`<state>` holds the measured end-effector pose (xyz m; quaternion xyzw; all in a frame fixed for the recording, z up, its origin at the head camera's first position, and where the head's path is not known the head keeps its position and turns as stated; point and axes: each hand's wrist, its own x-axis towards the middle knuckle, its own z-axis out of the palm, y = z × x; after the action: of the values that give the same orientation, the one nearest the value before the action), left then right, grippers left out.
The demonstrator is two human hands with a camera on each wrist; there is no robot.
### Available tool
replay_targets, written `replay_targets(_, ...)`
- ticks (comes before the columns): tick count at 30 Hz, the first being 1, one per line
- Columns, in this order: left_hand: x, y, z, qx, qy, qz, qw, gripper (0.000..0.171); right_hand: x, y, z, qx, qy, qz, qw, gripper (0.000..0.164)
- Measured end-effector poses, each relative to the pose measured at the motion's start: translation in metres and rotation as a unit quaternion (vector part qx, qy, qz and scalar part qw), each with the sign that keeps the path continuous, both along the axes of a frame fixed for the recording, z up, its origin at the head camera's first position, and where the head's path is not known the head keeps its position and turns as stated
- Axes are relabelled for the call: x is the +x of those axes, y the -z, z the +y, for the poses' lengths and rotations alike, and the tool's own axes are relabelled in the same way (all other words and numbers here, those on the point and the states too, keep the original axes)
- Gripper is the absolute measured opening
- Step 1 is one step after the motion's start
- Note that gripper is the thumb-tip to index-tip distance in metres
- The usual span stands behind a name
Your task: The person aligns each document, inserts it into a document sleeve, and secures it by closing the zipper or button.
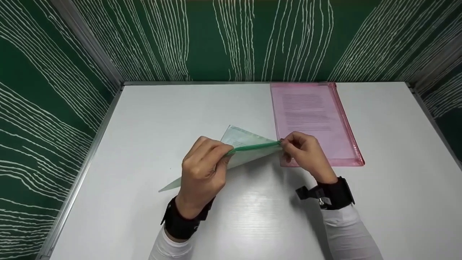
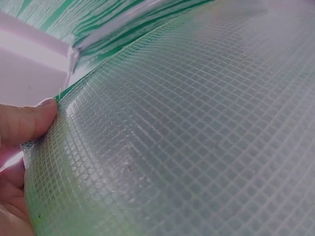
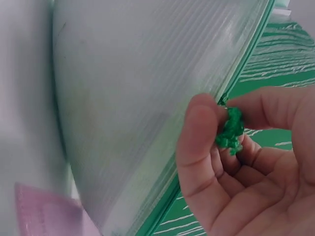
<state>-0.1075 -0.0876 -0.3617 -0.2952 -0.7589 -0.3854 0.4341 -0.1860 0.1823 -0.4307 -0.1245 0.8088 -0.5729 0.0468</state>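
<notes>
A translucent mesh zipper pouch (image 1: 249, 136) with a green zipper edge (image 1: 254, 147) is held raised and tilted over the white table. My left hand (image 1: 204, 169) pinches the zippered edge between thumb and fingers. At the other end of that edge, the fingers of my right hand (image 1: 305, 151) pinch the zipper. A small crumpled green piece (image 3: 231, 132) pokes out between the right fingers in the right wrist view; whether it is the zipper pull I cannot tell. The mesh panel (image 2: 172, 123) fills most of the left wrist view. Faint printed lines show through the pouch.
A pink zipper pouch (image 1: 310, 108) with a printed sheet inside lies flat on the white table (image 1: 173, 115) at the back right, its near left corner close to my right hand. Green panels (image 1: 205, 43) with white wavy lines stand behind and beside the table.
</notes>
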Motion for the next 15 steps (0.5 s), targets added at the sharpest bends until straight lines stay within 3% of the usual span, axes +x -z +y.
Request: replay_targets(15,0.0007,-0.0017,-0.0013,0.006,0.0,0.006,1.0,0.008,-0.0003,-0.0013,0.0017,0.007,-0.004,0.0,1.0,0.012)
